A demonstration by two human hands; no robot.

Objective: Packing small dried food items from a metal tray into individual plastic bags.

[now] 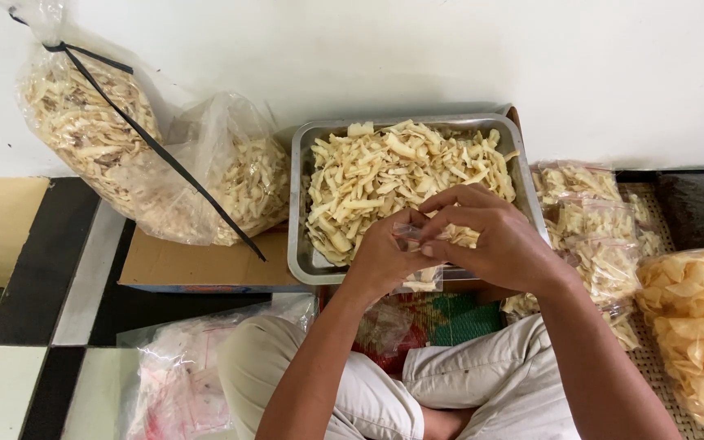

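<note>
My left hand (385,257) and my right hand (495,236) meet over the near edge of a metal tray (299,204) heaped with pale yellow chip strips (401,175). Between the fingertips of both hands I pinch the top of a small clear plastic bag (423,277) that holds some of the strips. The bag hangs down below my hands, partly hidden by them.
A large tied clear bag of strips (124,155) leans on the white wall at left, on cardboard (181,265). Several small filled bags (592,228) lie right of the tray. A big bag of round crackers (694,326) sits far right. Empty plastic bags (181,375) lie by my knee.
</note>
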